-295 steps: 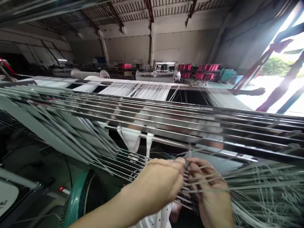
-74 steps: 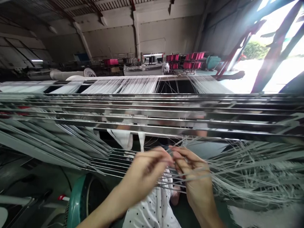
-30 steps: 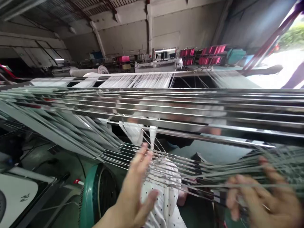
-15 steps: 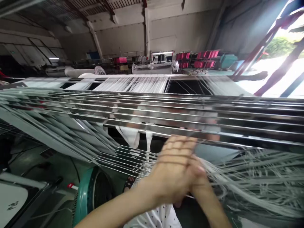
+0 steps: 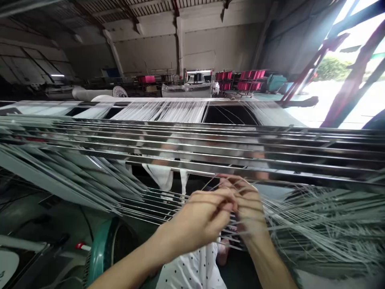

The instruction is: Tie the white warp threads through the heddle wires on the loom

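My left hand (image 5: 206,214) is closed in a pinch on fine thread, its fingertips meeting my right hand's fingers. My right hand (image 5: 248,200) is curled just below the lowest front bar, with its fingers bent together on thread. The strands at the fingertips are too thin to follow fully. Long metal bars (image 5: 192,154) run across the loom right above both hands. Loose white threads (image 5: 319,224) fan out in a tangle to the right of my right hand. Left of my hands hangs a knotted white strip of yarn (image 5: 161,174).
Flat grey-green strips (image 5: 75,180) hang from the bars at left. A green fan (image 5: 104,245) stands low at left. White warp sheets (image 5: 183,110) stretch behind the bars to a roller. Racks with pink spools (image 5: 251,80) stand farther back.
My left hand has turned from lying flat over the right hand to a pinch. My right hand has come up beside it, nearer the bars. The view has shifted slightly.
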{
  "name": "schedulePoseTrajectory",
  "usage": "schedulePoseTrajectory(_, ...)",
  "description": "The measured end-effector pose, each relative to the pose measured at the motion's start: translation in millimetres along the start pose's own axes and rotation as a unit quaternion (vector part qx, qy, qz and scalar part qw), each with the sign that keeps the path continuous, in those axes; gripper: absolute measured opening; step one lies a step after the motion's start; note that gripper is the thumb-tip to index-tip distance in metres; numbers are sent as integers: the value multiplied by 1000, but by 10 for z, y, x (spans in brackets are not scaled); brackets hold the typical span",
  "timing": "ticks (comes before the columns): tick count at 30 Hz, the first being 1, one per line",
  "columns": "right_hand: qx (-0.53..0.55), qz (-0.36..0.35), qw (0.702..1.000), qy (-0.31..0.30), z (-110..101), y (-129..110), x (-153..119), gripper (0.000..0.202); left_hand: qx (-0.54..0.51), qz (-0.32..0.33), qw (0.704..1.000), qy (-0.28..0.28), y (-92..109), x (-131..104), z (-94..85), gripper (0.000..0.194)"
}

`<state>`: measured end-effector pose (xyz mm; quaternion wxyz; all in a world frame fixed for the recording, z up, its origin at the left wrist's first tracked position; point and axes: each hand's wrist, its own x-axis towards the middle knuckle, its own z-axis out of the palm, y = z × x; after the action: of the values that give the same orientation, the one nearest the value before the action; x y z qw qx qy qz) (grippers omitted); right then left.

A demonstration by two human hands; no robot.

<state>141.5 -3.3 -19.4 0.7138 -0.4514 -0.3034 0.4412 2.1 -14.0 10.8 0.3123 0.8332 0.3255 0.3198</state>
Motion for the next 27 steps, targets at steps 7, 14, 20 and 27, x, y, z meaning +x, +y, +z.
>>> schedulePoseTrajectory(7,18,-29,999,12,-155,-34,-84,28,116,-139,965,192,-601,-65,-56,33)
schedulePoseTrajectory(14,5,-16,1000,-11,-191,8,-82,27,75,-93,983,138,-470,65,-66,23)
schedulePoseTrajectory(20,28,-21,999,-32,-60,43,13,29,28,27,998,-40,34,-25,-36,25)
schedulePoseTrajectory(27,34,-39,998,19,-305,-46,-217,30,-29,-145,985,89,-473,49,-159,20)
